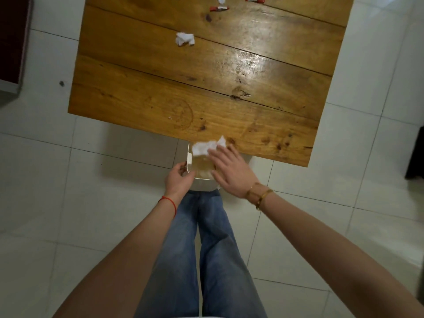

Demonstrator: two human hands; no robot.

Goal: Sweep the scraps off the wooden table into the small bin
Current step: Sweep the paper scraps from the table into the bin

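A small white bin [189,157] sits just below the near edge of the wooden table [206,92]. My left hand [179,181] grips the bin's near left rim. My right hand [231,171] lies flat with fingers spread over the bin's right side, its fingertips on a crumpled white tissue [205,146] at the table's edge above the bin opening. Another crumpled white tissue [185,39] lies further back on the table. Red and white wrapper scraps [219,8] lie at the far end.
The table stands on a white tiled floor [68,203]. A dark red cabinet [12,42] is at the far left. A dark object [416,154] sits at the right edge. My legs in blue jeans [206,249] are below the bin.
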